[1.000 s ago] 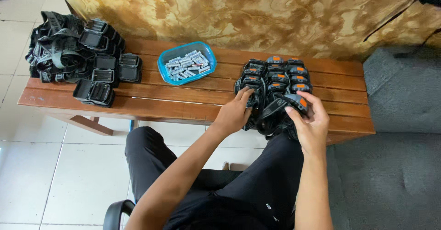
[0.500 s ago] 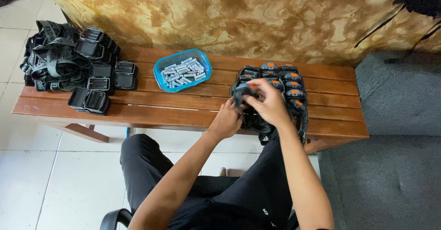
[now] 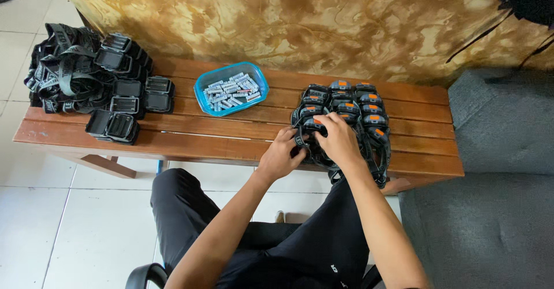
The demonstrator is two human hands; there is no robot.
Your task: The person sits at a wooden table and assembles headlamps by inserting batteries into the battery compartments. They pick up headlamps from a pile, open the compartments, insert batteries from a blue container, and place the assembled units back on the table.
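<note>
Rows of black headlamps with orange buttons [image 3: 353,105] lie on the right part of a slatted wooden bench [image 3: 231,139]. My right hand [image 3: 337,138] rests on a headlamp [image 3: 311,124] at the front left of the group, fingers curled over it. Beside it, my left hand [image 3: 281,157] grips the same headlamp's strap and lower edge. Black straps hang over the bench's front edge under my hands.
A blue plastic tray of small grey batteries [image 3: 231,87] stands mid-bench. A heap of black headlamps with open battery compartments and tangled straps [image 3: 92,84] fills the left end. A grey sofa [image 3: 496,179] adjoins on the right; a marbled wall runs behind.
My right hand has moved left from the group's right front edge onto its front left headlamp. My left hand stayed close by. The view shifted slightly.
</note>
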